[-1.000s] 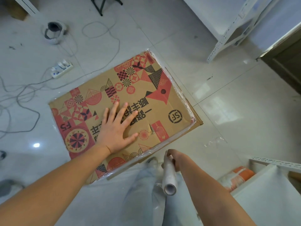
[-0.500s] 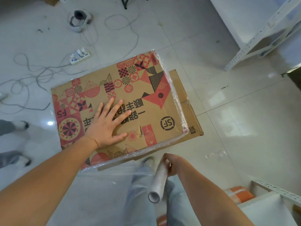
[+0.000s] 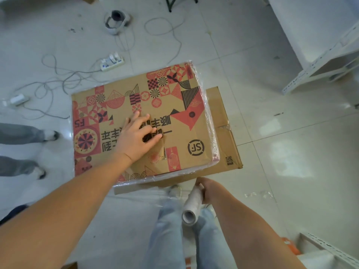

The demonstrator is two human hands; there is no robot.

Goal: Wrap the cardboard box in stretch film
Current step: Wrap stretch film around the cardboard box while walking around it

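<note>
Head: cardboard box [image 3: 174, 121] closed, contents hidden.

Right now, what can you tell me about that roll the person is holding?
The stretch film roll is a slim tube, whitish and glossy, with a hollow core showing at its near end. It tilts, open end toward the camera, below the cardboard box's near edge. The right hand grips its far end. A clear sheet stretches from it toward the box.

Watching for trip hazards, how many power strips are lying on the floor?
1: a white power strip on the floor beyond the box. Others may be outside the view.
</note>
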